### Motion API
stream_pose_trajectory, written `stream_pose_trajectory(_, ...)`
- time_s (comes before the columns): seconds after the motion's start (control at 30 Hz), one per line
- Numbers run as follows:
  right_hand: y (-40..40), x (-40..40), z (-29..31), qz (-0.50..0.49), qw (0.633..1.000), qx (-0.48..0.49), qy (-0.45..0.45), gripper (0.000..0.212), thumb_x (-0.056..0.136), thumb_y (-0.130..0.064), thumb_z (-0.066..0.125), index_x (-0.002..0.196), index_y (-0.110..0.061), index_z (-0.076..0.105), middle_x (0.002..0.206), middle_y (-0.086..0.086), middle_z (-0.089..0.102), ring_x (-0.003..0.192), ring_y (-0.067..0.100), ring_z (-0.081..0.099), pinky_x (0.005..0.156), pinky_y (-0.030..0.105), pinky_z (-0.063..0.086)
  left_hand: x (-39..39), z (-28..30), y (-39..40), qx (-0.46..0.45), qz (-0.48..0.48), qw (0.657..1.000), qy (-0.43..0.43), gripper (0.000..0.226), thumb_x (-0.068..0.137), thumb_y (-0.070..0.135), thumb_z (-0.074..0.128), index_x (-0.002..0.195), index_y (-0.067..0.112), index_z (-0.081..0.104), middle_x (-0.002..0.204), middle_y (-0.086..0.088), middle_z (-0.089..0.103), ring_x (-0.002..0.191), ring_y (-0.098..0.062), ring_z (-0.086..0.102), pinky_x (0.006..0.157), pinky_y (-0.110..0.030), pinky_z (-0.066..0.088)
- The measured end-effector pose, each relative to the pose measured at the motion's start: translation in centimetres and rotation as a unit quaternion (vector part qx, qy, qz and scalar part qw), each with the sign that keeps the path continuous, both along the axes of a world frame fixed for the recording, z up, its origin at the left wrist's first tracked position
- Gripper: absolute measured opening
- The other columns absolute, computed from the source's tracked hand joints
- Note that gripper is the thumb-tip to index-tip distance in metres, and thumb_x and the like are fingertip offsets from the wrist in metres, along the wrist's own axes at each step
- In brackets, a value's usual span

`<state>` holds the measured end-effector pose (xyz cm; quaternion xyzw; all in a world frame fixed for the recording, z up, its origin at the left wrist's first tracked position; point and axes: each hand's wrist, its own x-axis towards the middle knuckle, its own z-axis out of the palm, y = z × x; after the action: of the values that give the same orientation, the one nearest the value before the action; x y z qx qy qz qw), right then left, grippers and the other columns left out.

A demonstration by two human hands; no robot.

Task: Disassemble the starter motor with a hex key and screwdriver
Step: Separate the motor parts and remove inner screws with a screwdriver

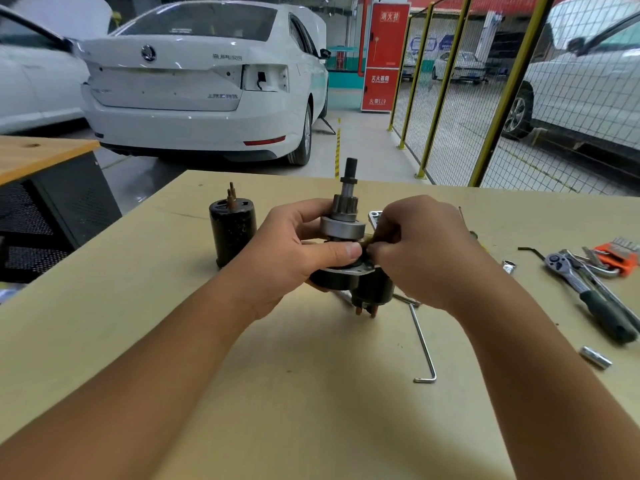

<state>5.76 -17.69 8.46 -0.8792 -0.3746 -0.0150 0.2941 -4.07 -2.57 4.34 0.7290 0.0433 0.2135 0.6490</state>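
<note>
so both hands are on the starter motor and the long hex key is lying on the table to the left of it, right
Not quite. In the head view both hands, left hand and right hand, are on the starter motor, but the long hex key lies on the table to its right, not its left.

Starter assembly (346, 251) at tabletop (138, 323) centre, held between left hand (294, 251) and right hand (422, 251). Motor housing (231, 233) at 9 o'clock. Long hex key (423, 344) at 5 o'clock. Ratchet (588, 296), hex key set (616, 258) at 3 o'clock; socket (595, 357) at 4 o'clock.
</note>
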Motion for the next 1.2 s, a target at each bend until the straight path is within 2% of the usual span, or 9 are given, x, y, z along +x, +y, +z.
stream_pose_trajectory(0.1,-0.5,0.4,0.2,0.008,1.0,-0.007,0.007,0.019,0.086,-0.012,0.067,0.074,-0.026,0.065,0.079,0.002,0.063,0.064,0.016,0.058,0.039,0.018,0.036,0.0,-0.1,0.0,-0.009,-0.001,1.0,0.004,0.041,0.085,0.002,0.078,0.121,0.021,0.071,0.102,-0.003,0.079,0.091,-0.026,0.077,0.072,-0.048,0.065)
stream_pose_trajectory(0.23,-1.7,1.1,0.7,0.037,0.999,0.005,0.037,0.017,0.086,-0.009,0.067,0.073,-0.02,0.07,0.067,0.005,0.063,0.049,0.019,0.056,0.033,0.017,0.035,0.1,-0.3,0.3,-0.028,0.004,0.999,0.018,0.044,0.088,0.005,0.077,0.129,0.017,0.067,0.099,0.0,0.078,0.083,-0.019,0.075,0.054,-0.028,0.055)
stream_pose_trajectory(0.4,-2.8,3.0,1.2,0.085,0.972,0.132,0.174,0.01,0.084,-0.01,0.074,0.077,-0.017,0.074,0.059,0.008,0.065,0.042,0.012,0.048,0.042,0.025,0.035,0.2,-0.5,0.8,-0.044,0.013,0.999,0.024,0.052,0.075,0.015,0.078,0.126,0.02,0.068,0.097,0.002,0.077,0.085,-0.019,0.073,0.065,-0.036,0.06)
stream_pose_trajectory(0.5,-2.0,4.0,0.1,0.079,0.947,0.227,0.211,0.005,0.086,-0.009,0.073,0.082,-0.01,0.074,0.051,-0.005,0.056,0.037,0.001,0.045,0.036,0.014,0.031,0.4,-0.9,0.7,-0.036,0.016,0.999,0.005,0.044,0.07,0.011,0.08,0.113,0.019,0.071,0.092,0.001,0.074,0.086,-0.017,0.071,0.075,-0.031,0.059)
stream_pose_trajectory(0.7,-0.1,3.7,-2.3,0.16,0.944,0.185,0.221,0.008,0.08,-0.017,0.081,0.086,-0.015,0.077,0.062,0.002,0.059,0.041,0.0,0.045,0.039,0.01,0.03,0.1,-1.0,0.5,0.016,-0.008,1.0,-0.011,0.044,0.071,0.007,0.079,0.111,0.018,0.066,0.097,-0.01,0.069,0.087,-0.021,0.069,0.077,-0.031,0.06)
stream_pose_trajectory(0.8,-0.2,4.2,-2.6,0.201,0.948,0.152,0.196,0.021,0.072,-0.031,0.082,0.09,-0.02,0.079,0.068,-0.008,0.066,0.052,-0.002,0.056,0.048,0.008,0.038,0.1,-0.9,0.8,0.029,-0.001,1.0,-0.01,0.047,0.071,0.008,0.08,0.112,0.021,0.061,0.101,-0.014,0.063,0.087,-0.021,0.067,0.08,-0.034,0.061)
stream_pose_trajectory(0.87,-0.3,4.4,-2.7,0.215,0.952,0.14,0.169,0.027,0.071,-0.039,0.081,0.093,-0.024,0.079,0.081,-0.009,0.071,0.074,0.002,0.065,0.071,0.026,0.052,0.1,-0.9,1.0,0.027,-0.005,1.0,0.001,0.05,0.072,0.009,0.08,0.115,0.021,0.058,0.106,-0.023,0.06,0.091,-0.024,0.067,0.084,-0.04,0.061)
stream_pose_trajectory(0.93,-0.2,4.1,-2.7,0.215,0.956,0.135,0.146,0.029,0.073,-0.044,0.08,0.094,-0.025,0.079,0.088,-0.006,0.074,0.093,0.017,0.069,0.091,0.052,0.053,-0.1,-0.9,1.4,0.023,-0.017,1.0,0.012,0.054,0.071,0.009,0.082,0.117,0.022,0.057,0.109,-0.025,0.061,0.095,-0.028,0.067,0.089,-0.044,0.059)
stream_pose_trajectory(1.2,0.7,3.5,-3.3,0.223,0.964,0.14,0.04,0.013,0.088,-0.033,0.074,0.093,-0.02,0.073,0.091,-0.002,0.064,0.089,0.021,0.064,0.081,0.053,0.054,-0.2,-0.9,2.0,0.024,-0.048,0.998,0.021,0.065,0.06,0.017,0.092,0.114,0.032,0.059,0.12,-0.026,0.065,0.109,-0.047,0.067,0.099,-0.052,0.058)
